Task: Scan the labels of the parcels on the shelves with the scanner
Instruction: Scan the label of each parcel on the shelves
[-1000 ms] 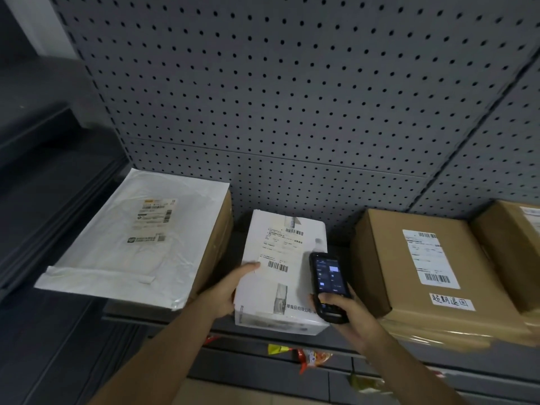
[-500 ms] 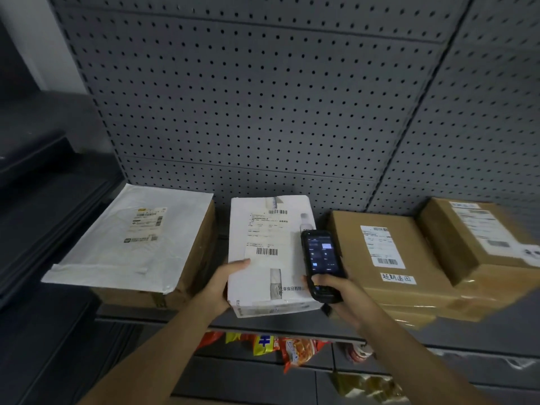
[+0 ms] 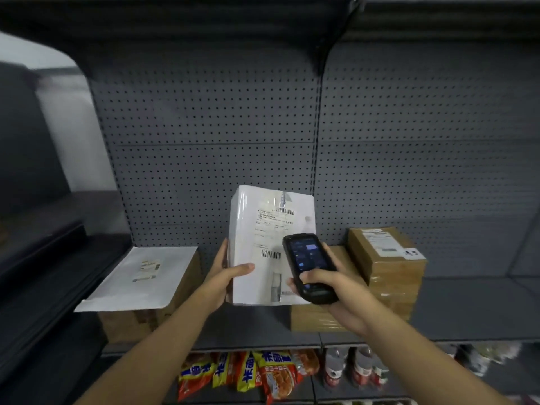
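Left hand (image 3: 223, 280) fingers (image 3: 244, 269) wrap the edge of a glossy white rectangular parcel (image 3: 270, 247), held upright above the grey metal shelf (image 3: 467, 308). Right hand (image 3: 330, 285) fingers clasp a black slab-shaped scanner (image 3: 309, 267), screen lit, overlapping the parcel's printed label (image 3: 271, 229). Taped cardboard boxes (image 3: 385, 264) sit beside.

I see both forearms bare, reaching up from the lower frame toward centre | left hand (image 3: 226, 277) at centre-left, thumb laid across the front of what it grips, fingers wrapped behind | right hand (image 3: 327, 283) at centre-right, fingers curled round a handheld device, thumb on its lower face, wrist bent slightly inward
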The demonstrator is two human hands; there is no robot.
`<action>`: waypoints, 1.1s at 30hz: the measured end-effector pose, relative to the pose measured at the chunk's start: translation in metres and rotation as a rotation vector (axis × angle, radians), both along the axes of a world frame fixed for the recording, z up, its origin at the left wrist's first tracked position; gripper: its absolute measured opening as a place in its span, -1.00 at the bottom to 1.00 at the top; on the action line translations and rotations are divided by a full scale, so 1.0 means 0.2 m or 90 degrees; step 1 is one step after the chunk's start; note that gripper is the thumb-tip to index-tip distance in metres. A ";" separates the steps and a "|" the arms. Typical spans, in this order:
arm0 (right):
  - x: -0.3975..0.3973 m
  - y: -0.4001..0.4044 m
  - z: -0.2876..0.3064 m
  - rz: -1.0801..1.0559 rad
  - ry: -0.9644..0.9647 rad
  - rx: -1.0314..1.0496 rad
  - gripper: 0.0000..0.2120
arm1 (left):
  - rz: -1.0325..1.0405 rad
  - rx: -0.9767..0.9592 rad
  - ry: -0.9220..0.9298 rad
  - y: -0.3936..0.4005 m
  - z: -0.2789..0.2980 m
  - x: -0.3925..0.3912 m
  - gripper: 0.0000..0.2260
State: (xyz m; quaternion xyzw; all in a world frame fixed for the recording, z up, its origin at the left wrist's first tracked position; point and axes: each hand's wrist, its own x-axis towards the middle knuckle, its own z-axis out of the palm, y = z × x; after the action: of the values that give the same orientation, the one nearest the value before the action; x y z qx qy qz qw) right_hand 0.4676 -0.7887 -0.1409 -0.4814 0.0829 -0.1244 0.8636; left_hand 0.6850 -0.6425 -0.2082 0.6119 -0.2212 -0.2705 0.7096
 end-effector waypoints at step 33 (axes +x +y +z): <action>-0.57 0.49 0.35 -0.012 -0.012 0.105 -0.78 | 0.010 -0.121 -0.045 0.05 0.26 -0.26 -0.05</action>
State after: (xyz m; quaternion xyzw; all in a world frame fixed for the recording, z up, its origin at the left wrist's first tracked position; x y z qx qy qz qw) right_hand 0.3539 -0.6915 -0.0702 -0.4067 0.0889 -0.1297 0.8999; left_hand 0.6325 -0.6316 -0.1561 0.5524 -0.2665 -0.2209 0.7583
